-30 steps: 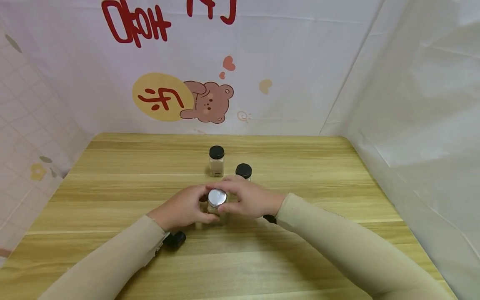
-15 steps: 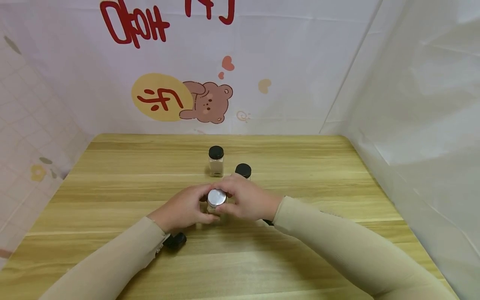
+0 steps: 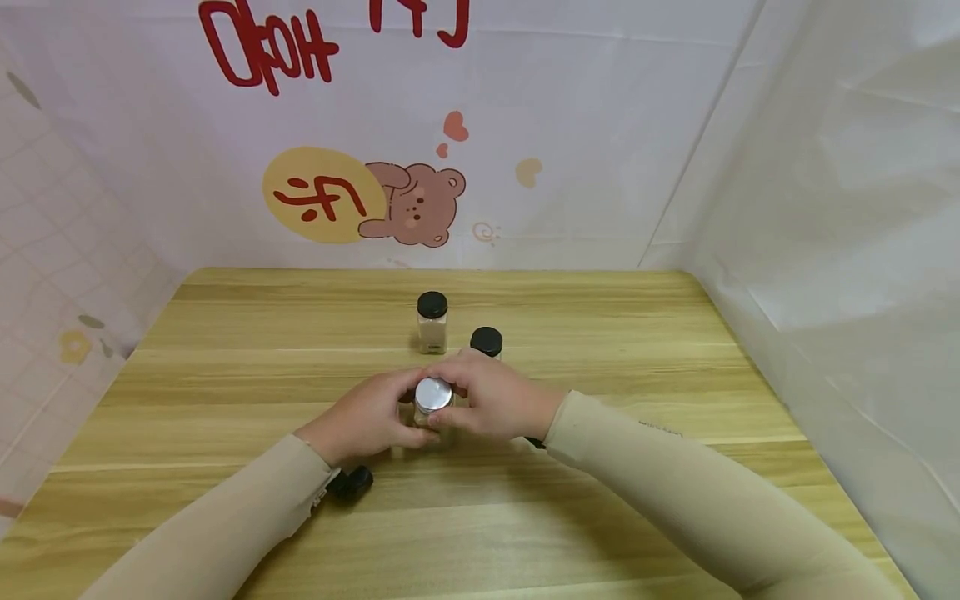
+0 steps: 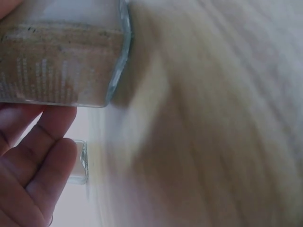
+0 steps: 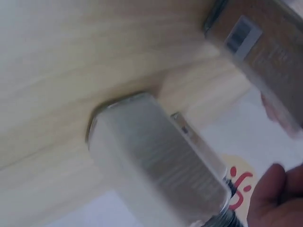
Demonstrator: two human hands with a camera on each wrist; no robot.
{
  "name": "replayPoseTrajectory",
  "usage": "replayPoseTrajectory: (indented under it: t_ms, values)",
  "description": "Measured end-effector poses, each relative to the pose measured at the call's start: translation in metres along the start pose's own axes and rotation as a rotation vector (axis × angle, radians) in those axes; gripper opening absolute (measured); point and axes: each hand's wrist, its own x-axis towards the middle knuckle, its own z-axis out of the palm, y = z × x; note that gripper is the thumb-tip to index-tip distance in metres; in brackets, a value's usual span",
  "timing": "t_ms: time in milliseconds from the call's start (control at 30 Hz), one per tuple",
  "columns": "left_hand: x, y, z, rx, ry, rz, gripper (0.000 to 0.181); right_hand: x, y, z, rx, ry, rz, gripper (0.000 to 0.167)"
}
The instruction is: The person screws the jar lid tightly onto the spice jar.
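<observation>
My left hand (image 3: 367, 419) grips a square glass spice jar (image 4: 61, 61) from its left side. The jar has a round silver top (image 3: 433, 395) and a brown powder inside with pale printed text. My right hand (image 3: 491, 397) reaches in from the other side, its thumb and fingers curled around the rim of the silver top. In the right wrist view the held jar shows at upper right, with a barcode label on its glass. Whether its base touches the table cannot be told.
A black-capped spice jar (image 3: 432, 323) stands upright behind the hands on the wooden table (image 3: 600, 325). Another black-capped jar (image 3: 487, 341) is just beyond my right hand, which partly hides it. A printed white sheet (image 3: 600, 150) hangs behind the table.
My right hand has shifted slightly left, its thumb and fingers coming closer around the silver top. My left hand and the jar have hardly moved.
</observation>
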Motion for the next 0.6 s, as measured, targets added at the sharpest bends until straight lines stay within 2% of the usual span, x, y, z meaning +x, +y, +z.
replayPoseTrajectory:
  t_ms: [133,300,367,600]
  values:
    - [0.000,0.001,0.001,0.029,0.013,0.005,0.067,-0.003,-0.007,0.004,0.031,0.067,0.018,0.028]
    - [-0.001,0.001,0.002,0.048,0.019,0.016,0.066,-0.005,-0.010,0.013,0.029,0.144,0.029,0.030]
    - [-0.001,0.000,0.001,0.035,0.013,0.006,0.067,-0.005,-0.009,0.015,0.051,0.140,0.035,0.030]
    - [-0.001,-0.001,0.000,0.006,-0.008,-0.049,0.072,-0.009,0.002,0.007,0.195,0.025,0.125,0.058]
